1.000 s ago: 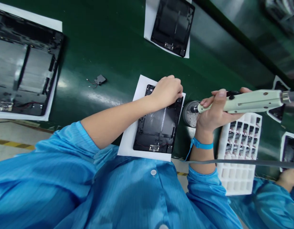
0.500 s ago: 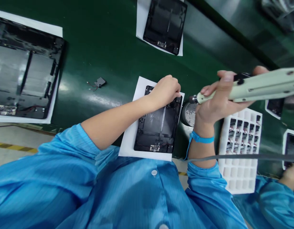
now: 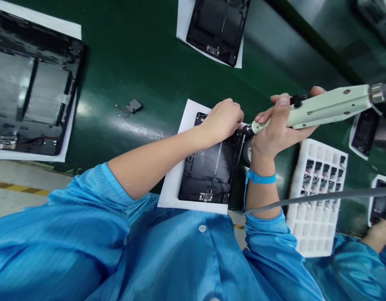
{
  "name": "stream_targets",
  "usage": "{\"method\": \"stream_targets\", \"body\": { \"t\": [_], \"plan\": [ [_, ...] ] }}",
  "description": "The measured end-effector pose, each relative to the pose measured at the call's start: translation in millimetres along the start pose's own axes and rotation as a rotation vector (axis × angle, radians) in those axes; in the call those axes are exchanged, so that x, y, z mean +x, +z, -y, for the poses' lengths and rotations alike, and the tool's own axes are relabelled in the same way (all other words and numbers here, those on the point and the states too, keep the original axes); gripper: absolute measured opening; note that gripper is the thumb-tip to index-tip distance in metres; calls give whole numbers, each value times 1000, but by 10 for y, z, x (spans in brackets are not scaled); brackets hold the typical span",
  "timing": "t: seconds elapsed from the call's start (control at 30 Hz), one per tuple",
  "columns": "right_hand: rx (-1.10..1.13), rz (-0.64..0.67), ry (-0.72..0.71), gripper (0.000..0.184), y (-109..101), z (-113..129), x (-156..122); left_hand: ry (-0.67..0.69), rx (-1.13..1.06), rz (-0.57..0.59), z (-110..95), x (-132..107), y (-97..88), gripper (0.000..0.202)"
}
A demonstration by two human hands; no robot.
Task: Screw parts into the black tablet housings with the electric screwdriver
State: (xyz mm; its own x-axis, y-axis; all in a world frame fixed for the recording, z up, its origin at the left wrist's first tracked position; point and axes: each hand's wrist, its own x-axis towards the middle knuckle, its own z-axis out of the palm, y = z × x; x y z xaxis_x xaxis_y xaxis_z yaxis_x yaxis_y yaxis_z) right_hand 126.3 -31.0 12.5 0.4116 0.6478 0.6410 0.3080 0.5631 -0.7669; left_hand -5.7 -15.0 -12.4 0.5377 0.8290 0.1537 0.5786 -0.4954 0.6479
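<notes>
Head view, looking down past a blue smock (image 3: 180,259) at a pretty tidy setup. The left hand (image 3: 222,121) sits on the upper end of a black tablet housing (image 3: 212,167), fingers curled down near its edge. That grip looks closed, but the fingertips are mostly hidden, so I can't tell if it's pinching anything. The right hand (image 3: 279,125) has its grip clamped around an electric driver (image 3: 324,109), a pale green plastic body held low and tilted, with the dark bit (image 3: 247,129) right beside the left fingertips at the housing's edge.

Nice technique, imo: bracing close to the bit keeps the housing from skating on its white paper (image 3: 172,188), and a low, relaxed hold gives good control.

The housing is glossy black with a thin silver strip and a small board (image 3: 205,196) at the near end. Under the right wrist is a round perforated metal dish (image 3: 247,152). Just right of that, a white molded tray (image 3: 318,196) holds small wired parts in its cells. A blue wrist strap (image 3: 260,178) circles the right wrist, and a grey cable (image 3: 337,196) runs across the view. The shiny green surface (image 3: 143,62) carries more housings (image 3: 33,83) and a loose wired part (image 3: 133,105), and a co-worker's hand (image 3: 379,236) shows at lower right.
</notes>
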Motion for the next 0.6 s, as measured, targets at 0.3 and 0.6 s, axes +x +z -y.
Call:
{"method": "stream_targets", "body": {
  "t": [0.3,0.6],
  "plan": [
    [-30,16,85,71,24,-22,-176,-6,38,14,-65,-23,-80,29],
    [37,-115,257,62,-204,247,116,-4,-60,20,-197,-784,-803,26]
  ]
}}
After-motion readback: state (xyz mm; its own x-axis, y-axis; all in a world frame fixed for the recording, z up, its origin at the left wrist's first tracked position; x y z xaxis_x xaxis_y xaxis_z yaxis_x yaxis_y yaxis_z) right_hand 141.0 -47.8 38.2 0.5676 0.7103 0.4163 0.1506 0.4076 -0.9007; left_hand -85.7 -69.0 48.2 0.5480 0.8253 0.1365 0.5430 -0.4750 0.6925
